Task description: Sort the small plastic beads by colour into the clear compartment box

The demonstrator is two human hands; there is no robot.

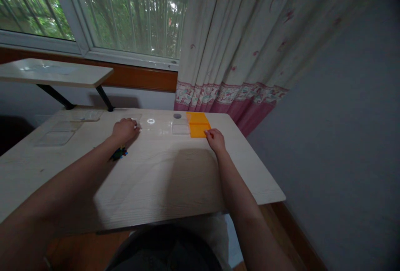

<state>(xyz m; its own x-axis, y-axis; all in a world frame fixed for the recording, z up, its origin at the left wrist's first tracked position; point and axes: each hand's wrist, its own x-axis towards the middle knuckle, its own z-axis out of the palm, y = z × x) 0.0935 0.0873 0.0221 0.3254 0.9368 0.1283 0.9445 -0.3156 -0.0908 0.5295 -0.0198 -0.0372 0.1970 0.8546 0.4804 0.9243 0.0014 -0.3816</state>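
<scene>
My left hand [125,130] rests at the back of the table with its fingers curled. It is beside a clear plastic box [136,117], and whatever its fingertips grip is too small to name. Below its wrist lies a small cluster of green, blue and red pieces [120,153], partly covered by my forearm. At the right, my right hand [216,139] pinches the near right corner of an orange plastic case [198,123], which lies opened flat. Touching or close to the case's left side is a clear case [180,128].
More clear cases [59,136] lie at the table's left. Clear plastic [154,128] also lies between my hands. A raised shelf [56,73] on dark legs stands at the back left. A grey round disc [177,116] sits near the back edge. Curtains [231,54] hang behind the table [150,191].
</scene>
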